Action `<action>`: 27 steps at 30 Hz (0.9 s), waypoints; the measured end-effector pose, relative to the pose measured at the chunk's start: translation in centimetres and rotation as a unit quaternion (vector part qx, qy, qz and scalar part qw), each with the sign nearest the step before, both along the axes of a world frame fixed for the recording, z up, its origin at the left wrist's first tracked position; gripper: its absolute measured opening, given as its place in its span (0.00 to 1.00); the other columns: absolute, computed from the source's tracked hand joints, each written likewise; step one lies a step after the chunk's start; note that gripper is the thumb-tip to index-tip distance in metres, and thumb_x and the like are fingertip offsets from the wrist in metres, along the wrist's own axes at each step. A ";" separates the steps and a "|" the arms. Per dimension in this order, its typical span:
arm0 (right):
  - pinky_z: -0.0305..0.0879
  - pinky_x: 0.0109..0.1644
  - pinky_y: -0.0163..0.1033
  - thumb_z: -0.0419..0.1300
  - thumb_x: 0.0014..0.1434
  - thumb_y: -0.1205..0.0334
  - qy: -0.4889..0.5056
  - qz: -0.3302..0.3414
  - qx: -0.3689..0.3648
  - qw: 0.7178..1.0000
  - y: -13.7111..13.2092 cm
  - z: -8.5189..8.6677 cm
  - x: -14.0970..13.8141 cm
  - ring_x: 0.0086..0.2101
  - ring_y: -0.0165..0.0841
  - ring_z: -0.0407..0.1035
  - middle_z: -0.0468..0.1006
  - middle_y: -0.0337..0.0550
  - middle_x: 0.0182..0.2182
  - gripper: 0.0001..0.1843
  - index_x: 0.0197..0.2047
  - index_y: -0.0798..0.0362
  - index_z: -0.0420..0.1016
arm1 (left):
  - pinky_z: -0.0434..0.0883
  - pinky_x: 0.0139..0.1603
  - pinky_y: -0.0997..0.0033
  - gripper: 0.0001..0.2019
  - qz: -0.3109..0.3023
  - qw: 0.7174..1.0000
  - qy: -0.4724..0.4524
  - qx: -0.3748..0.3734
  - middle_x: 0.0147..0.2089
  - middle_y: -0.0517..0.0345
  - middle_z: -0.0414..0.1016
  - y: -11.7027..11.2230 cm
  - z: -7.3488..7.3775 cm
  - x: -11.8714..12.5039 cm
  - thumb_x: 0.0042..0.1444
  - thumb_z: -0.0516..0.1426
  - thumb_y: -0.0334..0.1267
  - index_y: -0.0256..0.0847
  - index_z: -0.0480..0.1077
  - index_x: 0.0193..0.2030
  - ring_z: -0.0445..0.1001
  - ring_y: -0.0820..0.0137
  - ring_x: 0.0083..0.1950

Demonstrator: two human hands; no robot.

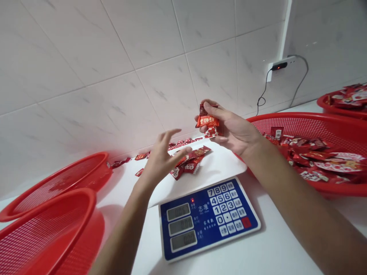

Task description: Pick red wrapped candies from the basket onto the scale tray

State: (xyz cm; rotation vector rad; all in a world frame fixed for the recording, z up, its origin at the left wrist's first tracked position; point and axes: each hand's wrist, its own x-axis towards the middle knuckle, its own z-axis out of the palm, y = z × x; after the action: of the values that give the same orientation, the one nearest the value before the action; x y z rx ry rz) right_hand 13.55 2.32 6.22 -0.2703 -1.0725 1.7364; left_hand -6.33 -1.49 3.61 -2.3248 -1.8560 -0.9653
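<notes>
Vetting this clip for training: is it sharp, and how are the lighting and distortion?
Head view: the left hand looks slightly motion-blurred; the wide lens tilts the wall tiles; lighting looks even, with soft shadows beside the red basket.

Candy packets (207,121): red, white lettering, some w/ red-and-white blotch print. Baskets (286,119): bright red, diamond mesh. Scale (200,225): blue face, white keys, one red key. Wall tiles (86,65): white, faint grey veins.
</notes>
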 end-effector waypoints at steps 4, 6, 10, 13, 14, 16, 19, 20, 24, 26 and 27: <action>0.44 0.14 0.25 0.61 0.61 0.60 0.009 0.008 -0.002 1.000 0.1 0.3 0.4 0.21 0.22 0.64 0.71 0.37 0.29 0.09 0.45 0.49 0.68 | 0.61 0.60 0.33 0.41 0.000 0.982 0.124 -0.140 0.73 0.43 0.49 2.3 -2.1 1.0 0.49 0.59 0.64 0.54 0.58 0.68 0.54 0.36 0.69; 0.44 0.14 0.25 0.60 0.62 0.60 0.012 0.013 -0.004 1.000 0.1 0.4 0.6 0.21 0.22 0.63 0.70 0.37 0.28 0.09 0.45 0.49 0.68 | 0.63 0.59 0.36 0.36 -0.019 0.979 0.139 -0.148 0.69 0.47 0.59 2.9 -2.9 1.5 0.50 0.58 0.65 0.57 0.62 0.65 0.60 0.39 0.66; 0.44 0.15 0.26 0.61 0.62 0.58 0.005 0.018 0.012 1.000 -0.2 0.5 0.6 0.22 0.22 0.63 0.70 0.37 0.30 0.10 0.47 0.48 0.68 | 0.66 0.58 0.46 0.27 -0.028 0.979 0.155 -0.129 0.60 0.50 0.70 2.4 -3.5 2.2 0.59 0.53 0.59 0.56 0.65 0.63 0.71 0.52 0.58; 0.46 0.16 0.26 0.61 0.62 0.57 -0.001 0.016 0.023 1.000 -0.5 0.6 0.5 0.22 0.22 0.63 0.70 0.37 0.31 0.11 0.47 0.48 0.68 | 0.69 0.54 0.53 0.23 -0.009 0.983 0.159 -0.096 0.57 0.49 0.70 1.4 -3.5 2.2 0.61 0.53 0.51 0.52 0.68 0.61 0.74 0.57 0.51; 0.47 0.16 0.26 0.60 0.63 0.58 0.000 0.017 0.025 1.000 -0.6 0.6 0.5 0.22 0.22 0.63 0.70 0.37 0.31 0.11 0.48 0.48 0.68 | 0.70 0.53 0.54 0.22 -0.002 0.983 0.161 -0.084 0.57 0.49 0.70 1.1 -3.5 2.1 0.60 0.53 0.50 0.51 0.69 0.60 0.75 0.57 0.49; 0.48 0.17 0.26 0.59 0.64 0.59 0.001 0.022 0.029 0.999 -0.8 0.7 0.5 0.22 0.22 0.63 0.69 0.36 0.30 0.10 0.48 0.48 0.68 | 0.70 0.51 0.57 0.20 0.009 0.984 0.166 -0.065 0.56 0.50 0.70 0.6 -3.5 1.8 0.60 0.55 0.46 0.50 0.71 0.58 0.75 0.58 0.48; 0.46 0.16 0.26 0.58 0.64 0.60 0.002 0.030 0.036 0.999 -0.9 0.9 0.6 0.22 0.22 0.64 0.70 0.35 0.30 0.07 0.46 0.48 0.67 | 0.70 0.49 0.60 0.17 0.015 0.986 0.161 -0.052 0.54 0.53 0.73 0.3 -3.5 1.4 0.58 0.56 0.42 0.51 0.74 0.54 0.76 0.60 0.46; 0.45 0.15 0.26 0.58 0.64 0.61 0.001 0.028 0.035 0.999 -0.9 1.0 0.6 0.22 0.22 0.64 0.70 0.35 0.29 0.06 0.44 0.49 0.67 | 0.70 0.48 0.61 0.16 0.015 0.987 0.155 -0.050 0.54 0.54 0.74 0.3 -3.4 1.3 0.58 0.57 0.41 0.51 0.75 0.53 0.76 0.60 0.46; 0.42 0.13 0.26 0.59 0.64 0.62 -0.018 0.012 0.027 0.999 -0.8 0.7 0.2 0.20 0.21 0.64 0.70 0.34 0.27 0.03 0.40 0.49 0.67 | 0.70 0.46 0.64 0.15 0.025 0.991 0.120 -0.048 0.50 0.56 0.78 1.0 -2.8 0.9 0.55 0.58 0.38 0.49 0.77 0.49 0.77 0.61 0.44; 0.42 0.12 0.26 0.61 0.62 0.62 -0.039 0.008 0.027 0.999 -0.7 0.2 -0.3 0.18 0.21 0.64 0.70 0.33 0.26 0.05 0.39 0.49 0.67 | 0.71 0.42 0.67 0.14 0.040 0.994 0.092 -0.052 0.46 0.57 0.80 1.1 -1.7 0.2 0.53 0.58 0.39 0.48 0.78 0.47 0.77 0.63 0.40; 0.42 0.12 0.26 0.62 0.61 0.61 -0.051 0.008 0.028 0.998 -0.7 -0.1 -0.6 0.18 0.21 0.63 0.70 0.33 0.26 0.06 0.39 0.49 0.68 | 0.71 0.39 0.69 0.14 0.052 0.994 0.075 -0.053 0.43 0.57 0.81 1.0 -1.0 -0.3 0.52 0.58 0.40 0.46 0.78 0.46 0.78 0.64 0.37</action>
State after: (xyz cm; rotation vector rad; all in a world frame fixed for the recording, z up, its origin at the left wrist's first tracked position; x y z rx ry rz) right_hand 12.91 1.66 6.13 -0.3175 -1.1990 1.7191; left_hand -6.63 -0.51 2.63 -2.2577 -1.9903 -0.6758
